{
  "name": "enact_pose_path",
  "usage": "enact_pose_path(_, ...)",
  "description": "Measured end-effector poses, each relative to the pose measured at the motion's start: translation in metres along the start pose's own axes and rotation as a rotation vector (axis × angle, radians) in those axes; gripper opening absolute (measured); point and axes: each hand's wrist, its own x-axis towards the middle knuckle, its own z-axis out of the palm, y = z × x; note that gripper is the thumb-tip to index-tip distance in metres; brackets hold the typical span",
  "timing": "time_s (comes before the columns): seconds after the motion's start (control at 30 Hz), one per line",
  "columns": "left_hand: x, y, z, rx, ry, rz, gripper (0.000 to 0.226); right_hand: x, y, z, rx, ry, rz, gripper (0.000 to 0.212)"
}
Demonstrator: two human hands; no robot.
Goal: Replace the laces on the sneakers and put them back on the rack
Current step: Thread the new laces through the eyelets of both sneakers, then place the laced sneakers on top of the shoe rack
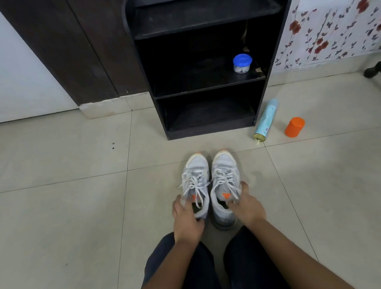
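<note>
Tiled floor (52, 200), rack (205, 111) at twelve o'clock. Left hand (186, 220) and right hand (246, 208) apparently grip light sneakers (224, 162) by soft collars; laces (193, 183) floppy.

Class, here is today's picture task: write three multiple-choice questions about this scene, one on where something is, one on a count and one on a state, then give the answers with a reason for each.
1. Where does the blue-lidded jar stand? A in a drawer; B on a shelf of the rack; C on a windowsill.
2. How many sneakers stand in front of the rack? A one; B four; C two.
3. What are the left hand and the right hand doing? A each has a grip on a sneaker; B both lie flat on the knees; C both hold a brush.
Answers: 1 B, the jar sits inside the black rack, at the right end of a shelf. 2 C, a pair stands side by side, toes toward the rack. 3 A, the fingers of each hand curl round a sneaker's opening.
</note>
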Motion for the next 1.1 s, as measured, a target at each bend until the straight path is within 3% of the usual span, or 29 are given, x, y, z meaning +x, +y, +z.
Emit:
enact_pose_path(0.1, 0.007, -0.005, 0.001, -0.057, -0.102, -0.157, 0.061, -0.021, -0.006, 0.007, -0.213, -0.027, -0.05, 0.064)
enact_pose_path(0.17, 0.008, -0.005, 0.002, -0.05, -0.131, -0.144, 0.042, -0.028, -0.01, 0.016, -0.322, -0.142, -0.059, 0.062)
enact_pose_path(0.23, 0.006, 0.0, 0.002, -0.066, -0.107, -0.128, 0.028, -0.03, -0.009, 0.022, -0.324, -0.147, -0.063, 0.047)
enact_pose_path(0.33, 0.0, 0.01, 0.001, -0.111, -0.051, -0.099, 0.025, -0.034, -0.006, 0.022, -0.247, -0.035, -0.113, 0.026)
enact_pose_path(0.43, -0.01, 0.021, -0.005, -0.143, 0.031, -0.057, 0.015, -0.042, -0.001, 0.017, -0.228, 0.076, -0.194, 0.018)
enact_pose_path(0.63, -0.035, 0.051, -0.039, -0.187, 0.308, 0.095, 0.018, -0.061, -0.002, -0.004, -0.088, 0.393, -0.38, 0.018)
enact_pose_path(0.8, -0.039, 0.092, -0.108, -0.205, 0.5, 0.288, 0.016, -0.071, -0.045, -0.071, 0.019, 0.686, -0.562, 0.029)
enact_pose_path(0.93, -0.043, 0.125, -0.164, -0.141, 0.617, 0.35, 0.017, -0.078, -0.081, -0.123, 0.107, 0.823, -0.688, 0.031)
enact_pose_path(1.1, -0.019, 0.171, -0.248, -0.104, 0.691, 0.414, 0.015, -0.071, -0.141, -0.196, 0.073, 0.844, -0.774, 0.026)
